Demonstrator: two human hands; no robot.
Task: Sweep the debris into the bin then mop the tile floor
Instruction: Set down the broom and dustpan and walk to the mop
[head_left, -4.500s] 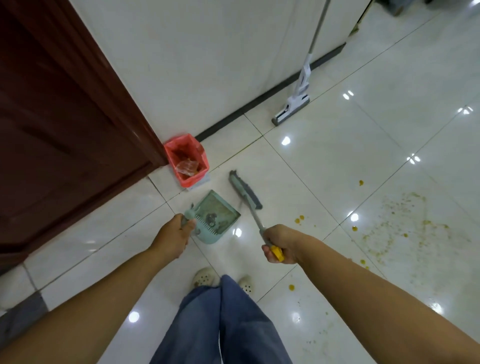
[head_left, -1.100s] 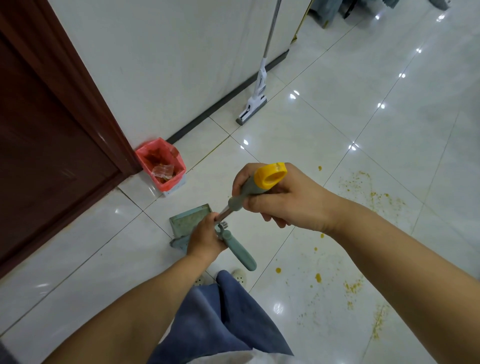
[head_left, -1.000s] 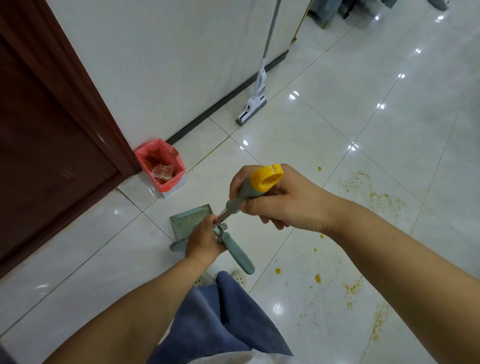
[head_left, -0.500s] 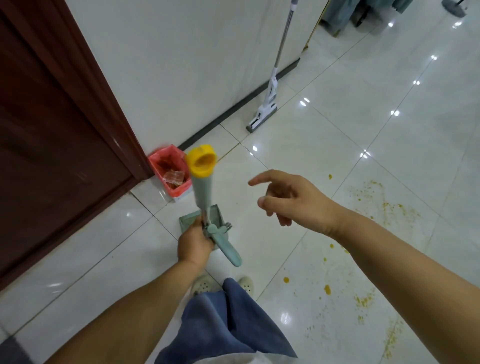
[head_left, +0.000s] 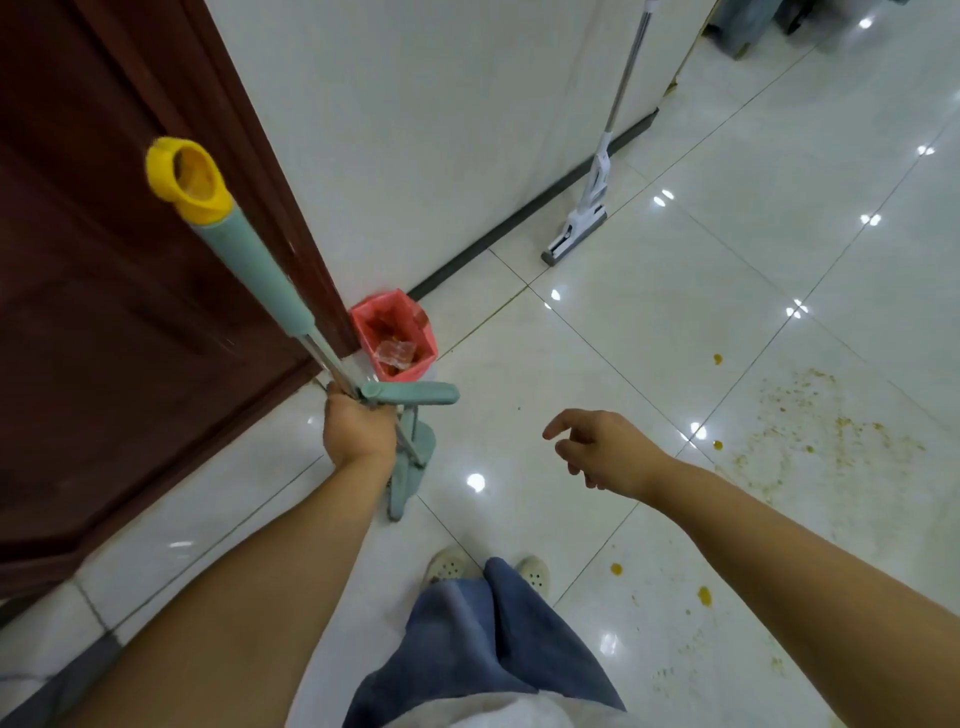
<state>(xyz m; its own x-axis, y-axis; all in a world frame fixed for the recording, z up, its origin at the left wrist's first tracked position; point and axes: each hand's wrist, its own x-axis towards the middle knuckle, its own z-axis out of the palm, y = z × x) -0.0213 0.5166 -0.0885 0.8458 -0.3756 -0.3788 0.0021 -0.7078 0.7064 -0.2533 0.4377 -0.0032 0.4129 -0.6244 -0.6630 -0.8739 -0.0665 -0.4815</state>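
Observation:
My left hand (head_left: 356, 428) grips the metal shaft of the teal broom (head_left: 260, 273), whose yellow-capped handle tilts up to the left, together with the teal dustpan (head_left: 410, 462) clipped to it and hanging upright. My right hand (head_left: 597, 449) hovers empty with relaxed fingers over the floor. The small bin (head_left: 393, 335) with a red liner stands by the door corner, just beyond the dustpan. A white flat mop (head_left: 587, 208) leans on the wall at upper right. Yellow crumbs and smears (head_left: 810, 436) lie on the glossy tiles to the right.
A dark wooden door (head_left: 119, 291) fills the left side; a white wall (head_left: 415, 130) runs behind the bin. My feet in pale clogs (head_left: 488, 571) stand at the bottom centre. More yellow drops (head_left: 704, 595) sit near my right foot.
My right hand let go of the broom handle and drew away to the right. My left hand now holds broom and dustpan together, and the handle has swung left toward the door.

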